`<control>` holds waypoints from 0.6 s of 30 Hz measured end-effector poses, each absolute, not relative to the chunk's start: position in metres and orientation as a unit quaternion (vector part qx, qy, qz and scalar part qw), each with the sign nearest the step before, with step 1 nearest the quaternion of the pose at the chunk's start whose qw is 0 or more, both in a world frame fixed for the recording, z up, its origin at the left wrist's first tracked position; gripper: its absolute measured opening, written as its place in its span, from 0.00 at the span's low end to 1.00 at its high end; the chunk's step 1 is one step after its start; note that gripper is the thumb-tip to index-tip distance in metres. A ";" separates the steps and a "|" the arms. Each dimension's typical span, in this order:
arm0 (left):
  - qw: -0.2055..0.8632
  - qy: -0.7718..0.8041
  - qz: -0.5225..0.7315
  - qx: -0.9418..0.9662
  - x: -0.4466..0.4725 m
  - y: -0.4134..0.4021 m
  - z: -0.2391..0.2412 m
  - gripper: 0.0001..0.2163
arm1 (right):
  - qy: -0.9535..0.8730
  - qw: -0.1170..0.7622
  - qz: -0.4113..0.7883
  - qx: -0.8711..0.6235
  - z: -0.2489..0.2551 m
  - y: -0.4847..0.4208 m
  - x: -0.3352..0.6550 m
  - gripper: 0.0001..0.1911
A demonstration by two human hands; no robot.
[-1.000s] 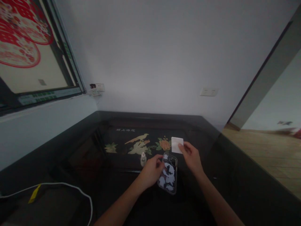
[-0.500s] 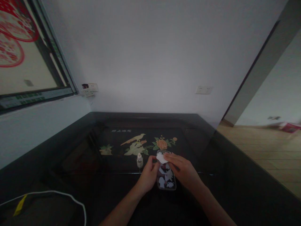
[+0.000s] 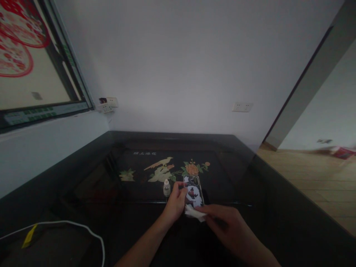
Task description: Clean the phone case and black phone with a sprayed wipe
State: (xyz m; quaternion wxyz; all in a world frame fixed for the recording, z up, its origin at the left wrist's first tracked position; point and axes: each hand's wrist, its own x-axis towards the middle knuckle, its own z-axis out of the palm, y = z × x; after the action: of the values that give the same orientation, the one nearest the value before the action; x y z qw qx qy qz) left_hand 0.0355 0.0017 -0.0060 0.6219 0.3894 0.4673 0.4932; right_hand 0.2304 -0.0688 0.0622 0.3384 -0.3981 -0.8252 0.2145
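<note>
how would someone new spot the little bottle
On the dark table, find the bird picture. Just below it in view, beside the left hand, stands a small clear bottle. Its white cap and upright stance set it apart from the patterned phone case in that hand.

Flat oblong blk/wht plastic-look phone case (image 3: 194,193): is looking smooth, clear-edged
Wht crumpled thin paper tissue (image 3: 194,212): is looking soft, matt, creased
Small rounded wht-capped plastic-look bottle (image 3: 166,189): is looking smooth, see-thru
Broad blk tabletop (image 3: 236,178), mat'l unclear: is reflecting, v. smooth & glossy
</note>
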 end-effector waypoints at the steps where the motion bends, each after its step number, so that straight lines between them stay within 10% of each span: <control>1: 0.618 0.471 0.493 0.392 0.035 0.002 -0.006 0.19 | -0.811 0.350 0.213 -0.417 0.065 -0.061 0.231 0.16; 9: 0.637 0.470 0.483 0.374 0.034 0.004 -0.005 0.20 | -0.757 0.460 0.103 -0.452 0.051 0.008 0.218 0.16; 18: 0.617 0.460 0.501 0.394 0.031 0.008 -0.011 0.20 | -0.834 0.388 0.075 -0.384 0.026 0.006 0.197 0.23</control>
State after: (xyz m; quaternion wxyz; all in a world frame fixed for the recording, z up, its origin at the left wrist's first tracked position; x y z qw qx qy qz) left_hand 0.0310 0.0076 -0.0112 0.6174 0.3945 0.4605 0.5012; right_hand 0.1969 0.0063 0.0262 0.3877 -0.3845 -0.8344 0.0754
